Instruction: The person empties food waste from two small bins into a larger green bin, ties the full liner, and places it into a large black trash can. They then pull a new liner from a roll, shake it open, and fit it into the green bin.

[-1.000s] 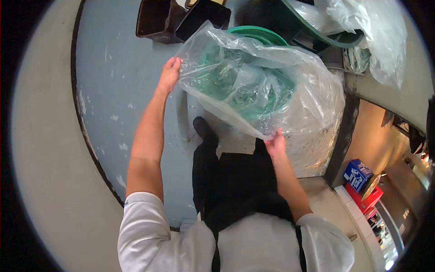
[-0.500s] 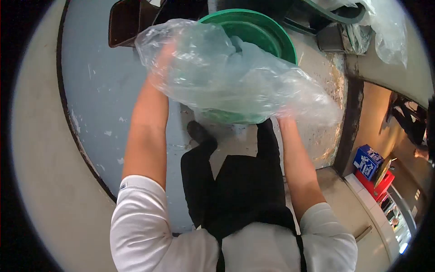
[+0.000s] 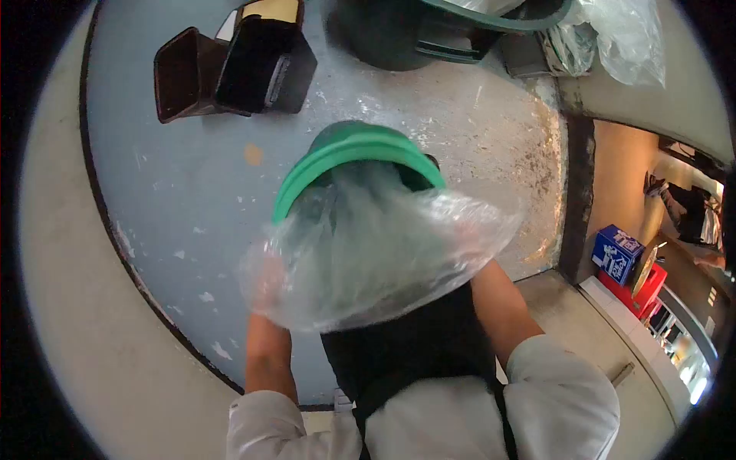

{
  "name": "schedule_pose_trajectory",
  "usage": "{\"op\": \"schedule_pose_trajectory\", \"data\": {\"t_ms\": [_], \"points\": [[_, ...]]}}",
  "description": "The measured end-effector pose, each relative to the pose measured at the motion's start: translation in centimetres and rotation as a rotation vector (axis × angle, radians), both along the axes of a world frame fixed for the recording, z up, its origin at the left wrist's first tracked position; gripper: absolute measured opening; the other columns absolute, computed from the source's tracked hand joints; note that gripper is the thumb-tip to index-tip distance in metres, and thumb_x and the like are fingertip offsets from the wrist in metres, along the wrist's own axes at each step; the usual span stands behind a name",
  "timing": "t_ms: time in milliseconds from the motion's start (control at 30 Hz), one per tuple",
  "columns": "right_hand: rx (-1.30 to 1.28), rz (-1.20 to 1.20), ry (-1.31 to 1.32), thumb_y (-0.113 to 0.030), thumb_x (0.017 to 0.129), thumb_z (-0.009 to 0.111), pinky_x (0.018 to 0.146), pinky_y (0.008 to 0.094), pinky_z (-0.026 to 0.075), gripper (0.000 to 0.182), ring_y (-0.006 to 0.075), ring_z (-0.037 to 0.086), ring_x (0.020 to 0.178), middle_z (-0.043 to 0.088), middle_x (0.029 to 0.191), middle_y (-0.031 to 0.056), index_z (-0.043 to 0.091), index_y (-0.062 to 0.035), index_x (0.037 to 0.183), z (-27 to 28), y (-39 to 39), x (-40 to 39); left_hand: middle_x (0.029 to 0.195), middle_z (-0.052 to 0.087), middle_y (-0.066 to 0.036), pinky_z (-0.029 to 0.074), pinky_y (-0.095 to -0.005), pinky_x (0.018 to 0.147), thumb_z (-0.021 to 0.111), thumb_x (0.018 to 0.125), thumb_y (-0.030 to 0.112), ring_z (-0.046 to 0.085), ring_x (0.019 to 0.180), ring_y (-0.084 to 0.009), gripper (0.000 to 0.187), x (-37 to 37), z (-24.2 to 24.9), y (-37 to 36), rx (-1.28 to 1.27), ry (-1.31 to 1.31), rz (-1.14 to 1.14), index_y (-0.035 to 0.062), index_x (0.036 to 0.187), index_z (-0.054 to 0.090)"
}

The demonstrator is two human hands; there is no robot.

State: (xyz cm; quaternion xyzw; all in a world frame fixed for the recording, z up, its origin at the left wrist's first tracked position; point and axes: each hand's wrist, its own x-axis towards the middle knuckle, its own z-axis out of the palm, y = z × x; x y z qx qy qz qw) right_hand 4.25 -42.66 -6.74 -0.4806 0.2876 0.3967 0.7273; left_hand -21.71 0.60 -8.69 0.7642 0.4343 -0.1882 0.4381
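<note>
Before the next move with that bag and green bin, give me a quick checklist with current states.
1. Clear plastic bag spread over the green bin mouth: partly, near side only; far rim bare. Not ok.
2. Left hand gripping the bag: blurred behind plastic. Cannot tell.
3. Right hand gripping the bag: hidden by plastic. Cannot tell.
4. Bin upright on the floor: base hidden. Cannot tell.
5. Two dark bins apart from the green bin: ok.

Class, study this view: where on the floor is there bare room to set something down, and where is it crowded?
Free: the blue floor between the two dark bins and the green bin, and the pale worn patch right of it. Crowded: the top edge, with the large dark green bin and loose plastic.
</note>
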Motion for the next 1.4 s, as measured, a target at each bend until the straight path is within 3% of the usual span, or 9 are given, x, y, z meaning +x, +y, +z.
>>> {"op": "schedule_pose_trajectory", "data": {"t_ms": [333,433,667,767,833,1033,1167,1333,1400], "points": [[-0.325,0.102,-0.585,-0.014,0.082,0.065,0.100,0.0408,0.040,0.065,0.0254,0.050,0.113,0.049,0.129,0.0125,0.037,-0.0064,0.141,-14.4,1.5,6.8,0.131,0.055,-0.016,0.038,-0.0388,0.105,0.077,0.072,0.023,0.050,0.124,-0.0294,0.095,10.2,-8.2,6.5,0.014,-0.024,-0.106,0.0063,0.147,0.022],[-0.167,0.084,-0.621,-0.009,0.077,0.065,0.102,0.0385,0.038,0.074,0.0254,0.047,0.118,0.045,0.133,0.0121,0.034,-0.0103,0.144,-9.4,2.4,10.3,0.132,0.055,-0.016,0.037,-0.0389,0.105,0.078,0.071,0.023,0.049,0.125,-0.0295,0.099,14.0,-7.3,9.1,-0.003,0.013,-0.203,0.0066,0.149,0.019],[-0.192,0.508,0.020,-0.014,0.070,0.068,0.110,0.0389,0.030,0.091,0.0269,0.034,0.137,0.031,0.150,0.0165,0.026,-0.0166,0.150,10.9,2.4,17.1,0.140,0.046,-0.020,0.035,-0.0403,0.107,0.086,0.062,0.024,0.046,0.128,-0.0300,0.122,13.3,10.5,10.4,-0.171,-0.004,-0.447,0.0090,0.152,0.005],[-0.211,1.007,-0.656,-0.018,0.079,0.067,0.110,0.0387,0.029,0.077,0.0276,0.031,0.139,0.029,0.152,0.0172,0.032,-0.0141,0.148,10.4,-3.1,17.4,0.140,0.044,-0.022,0.037,-0.0418,0.106,0.090,0.056,0.032,0.049,0.123,-0.0309,0.133,14.5,17.3,8.4,-0.035,-0.260,-0.435,0.0097,0.152,0.002],[-0.074,0.809,-0.737,-0.023,0.084,0.065,0.105,0.0393,0.036,0.061,0.0287,0.040,0.132,0.040,0.144,0.0186,0.043,-0.0116,0.140,11.7,-2.9,17.2,0.134,0.051,-0.020,0.041,-0.0422,0.101,0.088,0.060,0.038,0.054,0.115,-0.0308,0.126,16.8,20.1,6.6,0.098,-0.474,-0.440,0.0089,0.152,0.008],[-0.206,-0.044,-0.251,-0.028,0.093,0.058,0.075,0.0376,0.053,0.027,0.0239,0.063,0.080,0.064,0.090,0.0122,0.061,-0.0046,0.107,5.0,0.7,17.5,0.106,0.064,-0.012,0.047,-0.0322,0.076,0.057,0.094,0.042,0.057,0.086,-0.0190,0.047,19.9,8.9,7.8,-0.191,-0.363,0.627,-0.0007,0.114,0.057],[-0.799,0.357,-0.357,-0.023,0.092,0.056,0.075,0.0375,0.050,0.028,0.0230,0.062,0.084,0.064,0.087,0.0104,0.061,-0.0012,0.109,-7.5,2.8,19.2,0.103,0.064,-0.014,0.047,-0.0336,0.072,0.057,0.093,0.040,0.057,0.082,-0.0224,0.047,25.7,-3.7,10.4,-0.135,-0.201,0.325,-0.0022,0.113,0.059],[-0.709,0.524,-0.104,-0.022,0.090,0.052,0.084,0.0385,0.047,0.029,0.0249,0.061,0.089,0.065,0.094,0.0106,0.061,-0.0006,0.108,-16.2,2.4,16.8,0.117,0.060,-0.022,0.047,-0.0417,0.088,0.056,0.092,0.050,0.059,0.103,-0.0310,0.060,26.6,-8.6,9.3,-0.136,0.260,-0.388,-0.0057,0.113,0.059],[-0.357,0.247,0.032,-0.023,0.090,0.052,0.087,0.0386,0.047,0.031,0.0247,0.060,0.095,0.064,0.100,0.0107,0.060,-0.0016,0.111,-18.8,1.4,18.3,0.118,0.060,-0.020,0.049,-0.0423,0.089,0.057,0.091,0.049,0.060,0.103,-0.0317,0.059,25.5,-10.5,9.4,0.114,0.011,-0.214,-0.0043,0.114,0.059]]}}
